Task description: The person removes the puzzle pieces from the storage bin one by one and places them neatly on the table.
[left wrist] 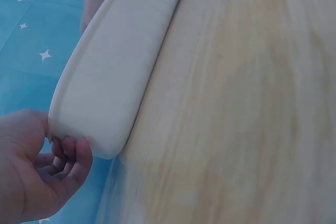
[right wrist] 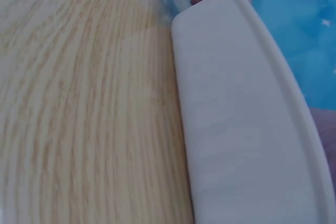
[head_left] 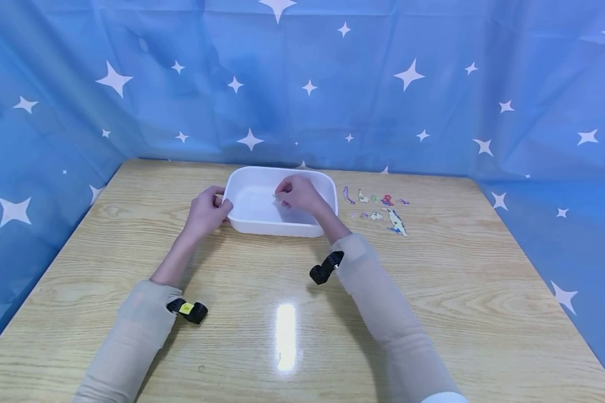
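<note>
A white plastic basin (head_left: 277,228) with rounded corners stands toward the back of the wooden table. My left hand (head_left: 208,212) grips its left end; in the left wrist view, the thumb of that hand (left wrist: 39,169) is at the rim and the curled fingers lie against the outer wall. My right hand (head_left: 299,193) reaches over the front rim into the basin and pinches a small pale, thin piece (head_left: 276,197), too small to make out clearly. In the right wrist view the basin's wall (right wrist: 236,103) hides most of the right hand.
To the right of the basin, several small flat coloured pieces lie in two loose rows, among them a red one (head_left: 387,200), a purple strip (head_left: 348,195) and a larger cream-and-blue one (head_left: 396,222). A blue curtain with white stars (head_left: 333,112) hangs behind the table (head_left: 252,280).
</note>
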A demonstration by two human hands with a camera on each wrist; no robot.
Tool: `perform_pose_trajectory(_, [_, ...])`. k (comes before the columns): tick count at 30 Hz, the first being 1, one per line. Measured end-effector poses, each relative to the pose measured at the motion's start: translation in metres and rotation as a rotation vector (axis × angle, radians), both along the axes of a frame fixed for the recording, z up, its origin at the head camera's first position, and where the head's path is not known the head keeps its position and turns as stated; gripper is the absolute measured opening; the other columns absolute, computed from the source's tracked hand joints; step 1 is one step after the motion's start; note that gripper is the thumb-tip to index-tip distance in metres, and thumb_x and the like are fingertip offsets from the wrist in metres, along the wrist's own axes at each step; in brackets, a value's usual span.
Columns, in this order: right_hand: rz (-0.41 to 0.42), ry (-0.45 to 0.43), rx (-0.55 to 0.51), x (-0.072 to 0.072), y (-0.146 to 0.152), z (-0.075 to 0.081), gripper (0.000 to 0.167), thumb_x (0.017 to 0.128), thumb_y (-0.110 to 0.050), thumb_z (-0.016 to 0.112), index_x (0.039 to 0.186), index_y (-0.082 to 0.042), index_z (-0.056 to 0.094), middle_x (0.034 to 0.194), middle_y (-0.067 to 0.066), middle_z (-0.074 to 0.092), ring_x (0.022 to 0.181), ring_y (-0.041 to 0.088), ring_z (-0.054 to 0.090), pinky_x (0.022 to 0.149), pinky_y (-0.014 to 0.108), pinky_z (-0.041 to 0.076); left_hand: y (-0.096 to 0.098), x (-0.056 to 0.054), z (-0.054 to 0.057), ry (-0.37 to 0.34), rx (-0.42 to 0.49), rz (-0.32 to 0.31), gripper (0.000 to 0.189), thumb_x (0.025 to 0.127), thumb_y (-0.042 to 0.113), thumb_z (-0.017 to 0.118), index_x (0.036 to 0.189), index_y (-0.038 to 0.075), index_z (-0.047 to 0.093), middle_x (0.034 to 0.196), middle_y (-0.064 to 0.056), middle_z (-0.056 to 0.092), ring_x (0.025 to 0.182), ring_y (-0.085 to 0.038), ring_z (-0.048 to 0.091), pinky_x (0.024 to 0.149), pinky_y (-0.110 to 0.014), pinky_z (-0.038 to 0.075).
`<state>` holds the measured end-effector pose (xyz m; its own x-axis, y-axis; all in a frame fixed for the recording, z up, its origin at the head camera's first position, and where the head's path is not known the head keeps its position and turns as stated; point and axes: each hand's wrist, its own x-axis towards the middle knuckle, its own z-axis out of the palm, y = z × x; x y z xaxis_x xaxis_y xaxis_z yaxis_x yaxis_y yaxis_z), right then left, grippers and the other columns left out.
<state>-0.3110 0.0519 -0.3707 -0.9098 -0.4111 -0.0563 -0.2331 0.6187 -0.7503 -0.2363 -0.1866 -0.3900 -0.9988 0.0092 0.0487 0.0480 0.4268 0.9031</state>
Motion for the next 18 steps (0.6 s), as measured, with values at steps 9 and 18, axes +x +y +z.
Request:
perform_pose_trajectory(9, [-0.043,-0.037,-0.164,0.003,0.029,0.007,0.017,0.098,-0.01,0.064,0.108,0.004,0.068,0.091,0.016,0.071,0.075,0.02,0.069,0.073,0.03,0.062,0.002,0.004,0.0,0.0,-0.008,0.01,0.041,0.097,0.008,0.05,0.133,-0.01,0.052,0.083,-0.013,0.05,0.07,-0.028,0.061,0.065,-0.034,0.065])
perform_pose_trajectory(18, [-0.061,-0.077,-0.247,0.014,0.061,0.019,0.02,0.099,-0.012,0.065,0.112,0.003,0.068,0.095,0.016,0.07,0.078,0.021,0.07,0.077,0.032,0.063,0.005,0.012,0.001,-0.016,-0.014,0.021,0.042,0.097,0.008,0.05,0.135,-0.01,0.052,0.084,-0.011,0.049,0.069,-0.024,0.06,0.065,-0.031,0.064])
